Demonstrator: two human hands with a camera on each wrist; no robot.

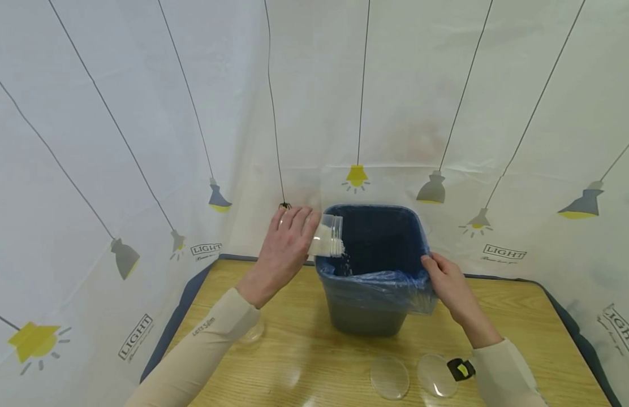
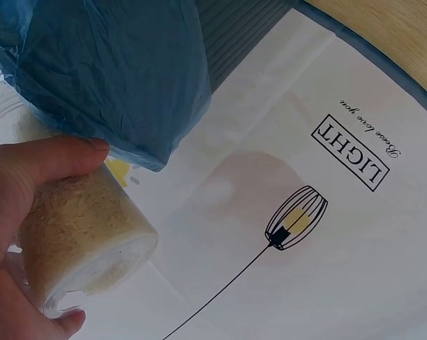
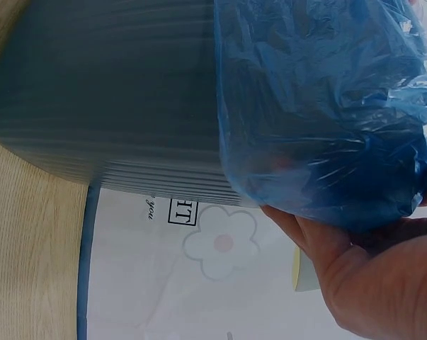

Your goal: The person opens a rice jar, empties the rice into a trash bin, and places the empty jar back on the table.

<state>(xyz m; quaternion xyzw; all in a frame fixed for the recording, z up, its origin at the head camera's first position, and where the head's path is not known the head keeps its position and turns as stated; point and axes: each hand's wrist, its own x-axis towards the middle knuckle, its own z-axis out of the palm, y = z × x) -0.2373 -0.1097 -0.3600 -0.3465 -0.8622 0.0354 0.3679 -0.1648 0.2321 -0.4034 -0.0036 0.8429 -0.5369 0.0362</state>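
Observation:
My left hand [image 1: 288, 244] grips a clear plastic jar [image 1: 324, 239] and holds it tipped on its side, its mouth over the left rim of a bin. Rice grains [image 1: 347, 263] fall from the mouth into it. The left wrist view shows rice [image 2: 82, 219] filling much of the jar, fingers and thumb around it. The dark grey-blue bin [image 1: 365, 317] stands upright on the table, and a blue plastic liner [image 1: 391, 284] folds over its rim. On the bin's right side, my right hand [image 1: 449, 288] grips the rim through the liner, thumb on top.
Two round clear discs [image 1: 390, 377] lie on the wooden table [image 1: 294, 362] near its front. Another clear round item [image 1: 253, 330] is partly hidden by the left forearm. A white sheet [image 1: 314, 113] printed with lamps hangs around the back and sides, close behind the bin.

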